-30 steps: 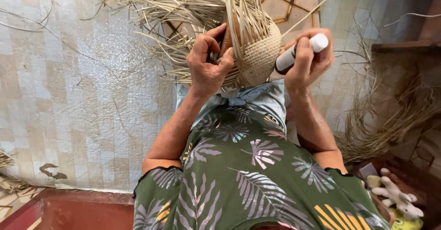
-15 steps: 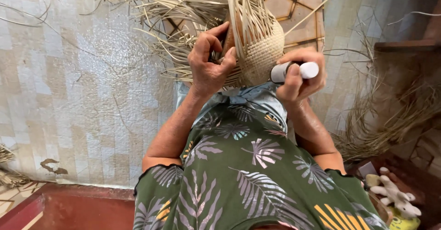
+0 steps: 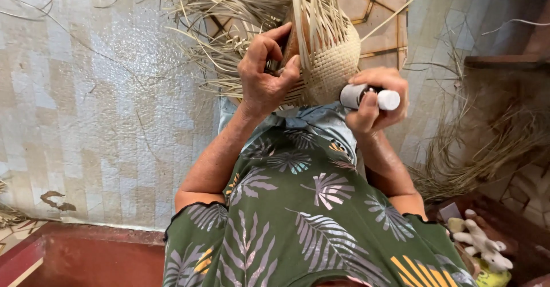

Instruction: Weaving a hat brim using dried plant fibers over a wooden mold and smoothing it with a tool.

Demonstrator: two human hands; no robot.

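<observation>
Left hand (image 3: 264, 75) curled on woven basket (image 3: 332, 63) (right hand (image 3: 375, 101) around white bottle (image 3: 369, 97))

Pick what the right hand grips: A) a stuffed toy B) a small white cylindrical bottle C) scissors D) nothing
B: the right hand is closed around a small white cylindrical bottle, held beside the woven straw piece that the left hand grips.

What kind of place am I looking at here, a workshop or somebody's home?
Likely a home floor used for weaving: patterned floor tiles, loose dried palm strips piled around, a half-woven basket in the left hand, and a soft toy nearby.
</observation>
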